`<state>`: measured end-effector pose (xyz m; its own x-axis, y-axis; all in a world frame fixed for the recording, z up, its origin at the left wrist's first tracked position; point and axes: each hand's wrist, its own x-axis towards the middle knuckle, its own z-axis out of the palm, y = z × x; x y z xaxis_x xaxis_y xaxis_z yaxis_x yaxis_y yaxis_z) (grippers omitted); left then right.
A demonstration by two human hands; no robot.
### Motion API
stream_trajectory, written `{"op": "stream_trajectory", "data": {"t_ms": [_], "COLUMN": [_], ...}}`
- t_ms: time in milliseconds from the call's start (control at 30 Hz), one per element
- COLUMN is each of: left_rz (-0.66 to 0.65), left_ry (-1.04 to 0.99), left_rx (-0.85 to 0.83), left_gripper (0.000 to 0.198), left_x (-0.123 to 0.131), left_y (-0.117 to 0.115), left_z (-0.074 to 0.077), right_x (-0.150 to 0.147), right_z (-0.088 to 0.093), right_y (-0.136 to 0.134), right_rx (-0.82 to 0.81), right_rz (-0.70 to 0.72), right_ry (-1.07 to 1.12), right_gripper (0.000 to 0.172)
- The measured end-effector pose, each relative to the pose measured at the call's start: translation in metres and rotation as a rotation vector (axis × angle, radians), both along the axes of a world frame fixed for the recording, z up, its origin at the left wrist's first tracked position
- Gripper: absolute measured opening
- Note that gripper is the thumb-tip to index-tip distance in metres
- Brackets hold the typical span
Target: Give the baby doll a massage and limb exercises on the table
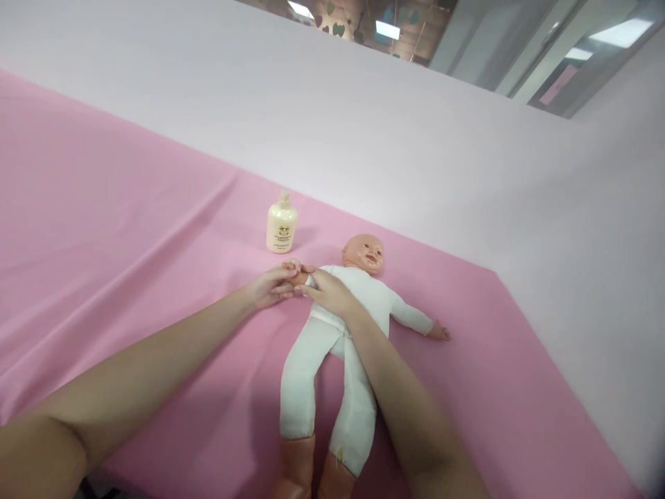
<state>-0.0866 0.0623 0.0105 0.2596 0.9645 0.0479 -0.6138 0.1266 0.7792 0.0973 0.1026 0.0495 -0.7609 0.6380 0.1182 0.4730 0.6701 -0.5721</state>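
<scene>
A baby doll (366, 294) with a white cloth body lies on its back on the pink cloth, its head away from me. My left hand (274, 283) is closed around the doll's hand, on the left side of its body. Just right of it, my right hand (328, 291) grips the same doll arm near the wrist, partly covering the sleeve. White smears show on the doll's face. Beyond my left hand a cream-coloured bottle (281, 225) with a dark printed label stands upright, apart from both hands.
The pink cloth (156, 201) covers the table and has long creases on the left. A white wall (441, 159) rises directly behind the table's far edge. Above it a window (364, 28) shows ceiling lights and hanging decorations.
</scene>
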Motion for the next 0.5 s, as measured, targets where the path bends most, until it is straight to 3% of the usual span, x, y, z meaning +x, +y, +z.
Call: {"op": "stream_trajectory", "data": {"t_ms": [233, 500], "left_rz": [-0.074, -0.061], "left_ry": [-0.076, -0.133], "left_rx": [-0.008, -0.043], "left_gripper": [0.030, 0.024], "left_x": [-0.009, -0.005], "left_y": [-0.004, -0.008], "left_z": [0.003, 0.012], "right_x": [0.001, 0.001], "right_z": [0.000, 0.002], "right_y": [0.001, -0.002], "right_rx": [0.033, 0.003], "right_rz": [0.003, -0.019], "right_ry": [-0.053, -0.026], "right_gripper": [0.025, 0.031]}}
